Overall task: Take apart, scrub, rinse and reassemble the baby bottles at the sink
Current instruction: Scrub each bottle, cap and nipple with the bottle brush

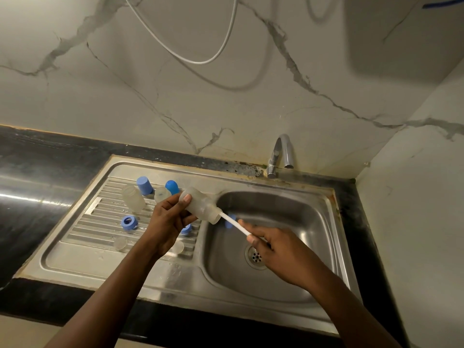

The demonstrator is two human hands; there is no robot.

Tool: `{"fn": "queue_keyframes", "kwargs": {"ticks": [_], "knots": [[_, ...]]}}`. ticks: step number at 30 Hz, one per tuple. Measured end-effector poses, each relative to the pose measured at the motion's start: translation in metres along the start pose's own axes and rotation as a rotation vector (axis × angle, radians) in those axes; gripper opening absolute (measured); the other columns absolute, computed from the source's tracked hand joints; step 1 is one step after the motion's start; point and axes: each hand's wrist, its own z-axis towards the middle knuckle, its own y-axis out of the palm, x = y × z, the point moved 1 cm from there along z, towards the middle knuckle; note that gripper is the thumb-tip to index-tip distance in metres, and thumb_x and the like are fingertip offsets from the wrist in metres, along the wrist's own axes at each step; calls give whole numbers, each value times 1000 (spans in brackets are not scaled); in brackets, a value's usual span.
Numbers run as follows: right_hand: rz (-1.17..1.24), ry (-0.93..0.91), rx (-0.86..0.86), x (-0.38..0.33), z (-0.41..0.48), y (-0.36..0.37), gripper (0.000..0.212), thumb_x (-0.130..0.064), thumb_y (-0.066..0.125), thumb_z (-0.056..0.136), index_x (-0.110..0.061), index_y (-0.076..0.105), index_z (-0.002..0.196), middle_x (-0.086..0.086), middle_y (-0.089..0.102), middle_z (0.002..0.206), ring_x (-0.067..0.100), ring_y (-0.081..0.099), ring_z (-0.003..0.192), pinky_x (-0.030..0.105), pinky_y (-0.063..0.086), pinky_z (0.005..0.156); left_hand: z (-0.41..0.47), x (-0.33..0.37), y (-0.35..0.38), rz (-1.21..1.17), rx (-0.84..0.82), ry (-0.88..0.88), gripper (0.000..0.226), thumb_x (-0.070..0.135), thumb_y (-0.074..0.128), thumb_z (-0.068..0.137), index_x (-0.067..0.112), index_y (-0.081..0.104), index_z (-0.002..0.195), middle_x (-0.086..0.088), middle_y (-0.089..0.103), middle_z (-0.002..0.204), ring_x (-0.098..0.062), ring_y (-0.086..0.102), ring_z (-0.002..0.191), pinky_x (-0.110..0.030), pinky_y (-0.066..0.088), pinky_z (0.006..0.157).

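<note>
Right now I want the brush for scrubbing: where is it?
Head view, centre: the brush is in the right hand over the sink, its end inside the bottle the left hand holds.

Left grip [167, 223] mid-scene, curled round bottle [200, 205], thumb on top. Right grip [275, 249] nearer, seemingly pinching brush handle [234, 223]. Both forearms bare.

A home kitchen: a steel sink [273, 249] with a ribbed draining board [105, 222] (set in a dark stone counter [37, 177]), a tap [280, 156], and marble-patterned wall tiles [150, 84].
</note>
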Motion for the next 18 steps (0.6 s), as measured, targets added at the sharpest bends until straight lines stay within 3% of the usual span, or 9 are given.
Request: {"fn": "queue_keyframes", "kwargs": {"ticks": [6, 8, 10, 12, 15, 18], "knots": [[104, 20, -67, -5, -10, 14, 41, -48, 50, 108, -80, 42, 132, -4, 72, 82, 8, 59, 59, 23, 43, 56, -6, 0, 7, -10, 25, 35, 26, 33, 67, 96, 23, 81, 115, -11, 76, 120, -31, 77, 106, -33, 64, 82], [216, 22, -102, -9, -15, 19, 41, -46, 51, 108, -73, 47, 138, -7, 70, 83, 6, 56, 61, 21, 44, 60, -7, 1, 9, -21, 50, 43, 25, 35, 67, 95, 24, 80, 112, -8, 78, 114, -27, 78, 98, -32, 65, 76], [390, 53, -142, -13, -20, 22, 40, -42, 53, 109, -66, 53, 141, -5, 56, 74, 9, 51, 59, 20, 42, 54, -6, 3, 10, -23, 59, 45, 24, 40, 71, 92, 25, 82, 108, -7, 78, 109, -24, 77, 93, -33, 66, 75], [556, 110, -189, -17, -24, 21, 37, -43, 53, 110, -65, 55, 139, 5, 44, 73, 13, 41, 54, 22, 35, 42, -4, 8, 10, -18, 41, 43, 34, 51, 83, 81, 27, 83, 105, -9, 76, 110, -24, 76, 94, -35, 65, 81], [632, 128, -206, -17, -25, 14, 36, -50, 53, 108, -67, 53, 140, 1, 49, 69, 10, 36, 49, 22, 32, 42, -1, 13, 10, -9, -8, 41, 55, 61, 94, 66, 26, 83, 107, -11, 74, 113, -25, 75, 97, -33, 64, 82], [650, 121, -190, -16, -20, 9, 36, -53, 53, 107, -67, 52, 141, -2, 52, 69, 8, 38, 47, 21, 33, 43, 2, 16, 11, -21, -29, 52, 55, 58, 95, 67, 26, 83, 109, -10, 76, 116, -26, 76, 104, -33, 65, 83]]}}
